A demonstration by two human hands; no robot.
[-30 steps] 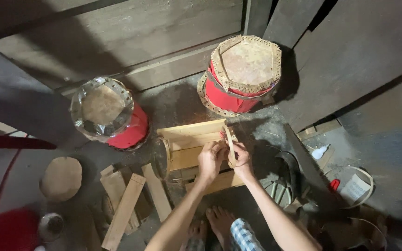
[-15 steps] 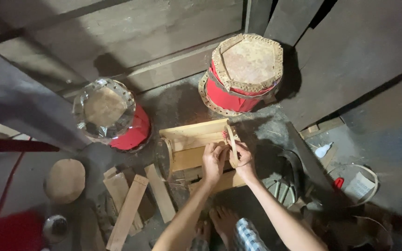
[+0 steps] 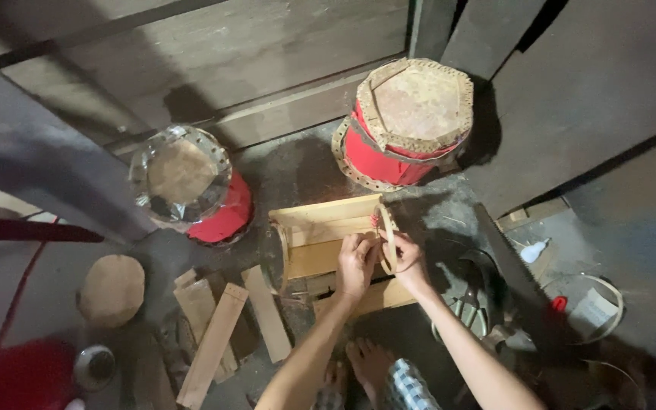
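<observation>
Little change since the earlier frames: both hands stay at frame centre on the thin wooden hoop [image 3: 387, 237], set against the right end of the pale wooden frame [image 3: 320, 239] on the floor. Left hand [image 3: 357, 264] and right hand [image 3: 409, 257], forearms rising from the bottom edge, pinch it with closed fingers. Two red drums: one upper right [image 3: 408, 121], a plastic-wrapped one left of centre [image 3: 191, 182].

Two red drums [image 3: 408, 125] [image 3: 191, 186], loose wooden slats [image 3: 214, 334] and a round stone [image 3: 111, 288] lie about.

Red drums [image 3: 408, 125] [image 3: 199, 190] flank wooden frame [image 3: 320, 235]; bare floor [image 3: 298, 163] between them.
</observation>
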